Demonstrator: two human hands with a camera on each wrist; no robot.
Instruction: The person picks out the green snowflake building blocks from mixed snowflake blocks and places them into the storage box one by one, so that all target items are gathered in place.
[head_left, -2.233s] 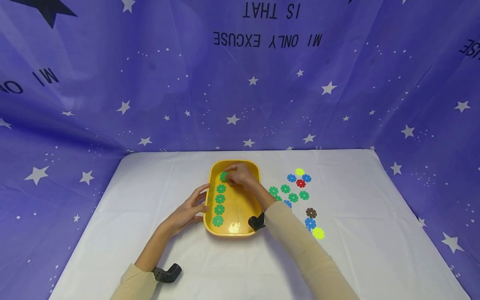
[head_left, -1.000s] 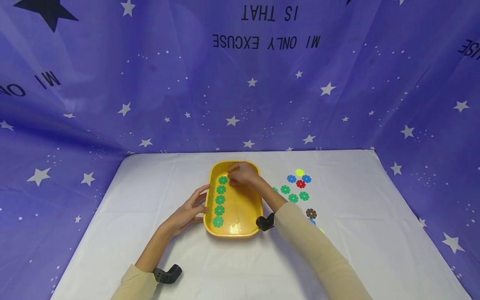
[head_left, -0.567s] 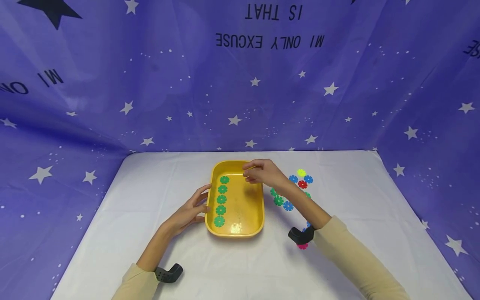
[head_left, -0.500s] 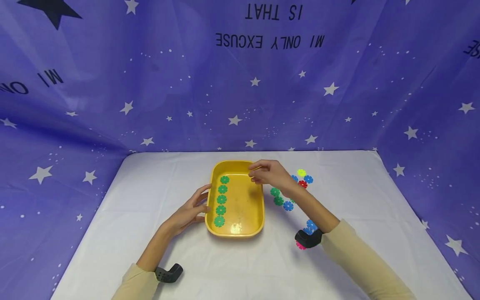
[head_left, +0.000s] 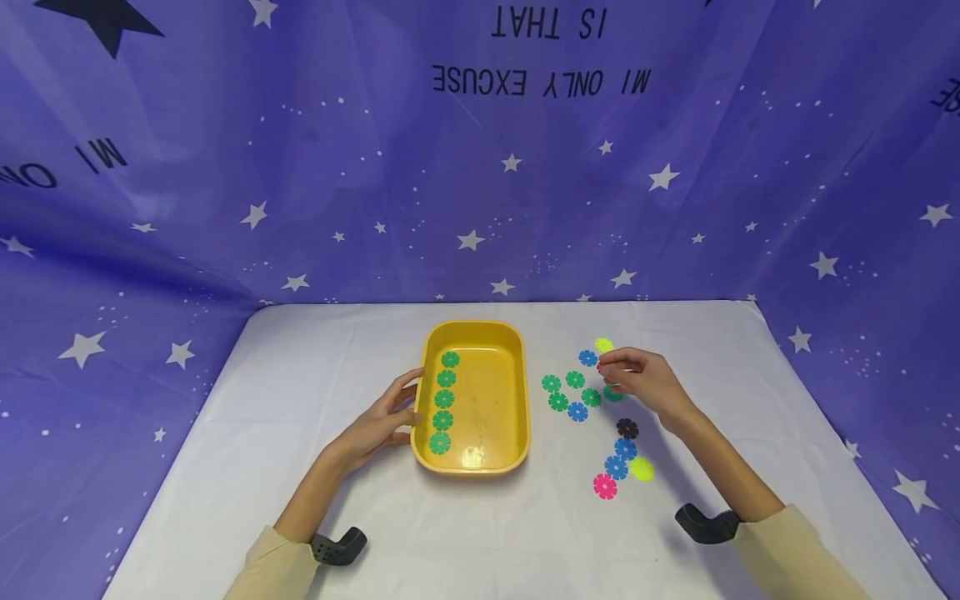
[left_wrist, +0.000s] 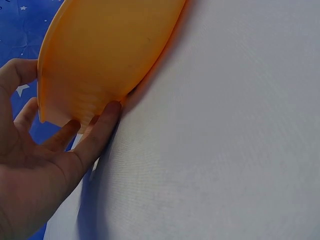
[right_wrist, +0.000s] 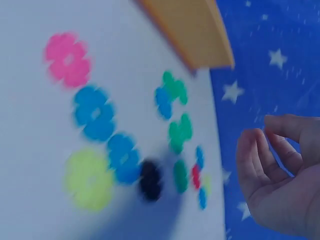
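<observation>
So I reckon I was between pickups, left hand (head_left: 371,427) resting against the yellow tray (head_left: 487,392) with five green snowflake discs (head_left: 444,399) lined up inside, right hand (head_left: 652,388) over the bench (head_left: 487,533), fingers relaxed and empty, and the next move probably called for pinching another green disc (head_left: 592,397).

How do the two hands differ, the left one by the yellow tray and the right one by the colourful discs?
The left hand touches the side of the tray; the right hand is apart from it, near the red disc.
The left hand's fingers are spread; the right hand's are bent and bunched, with nothing visible between them.
Both are bare and come from beige sleeves.
</observation>
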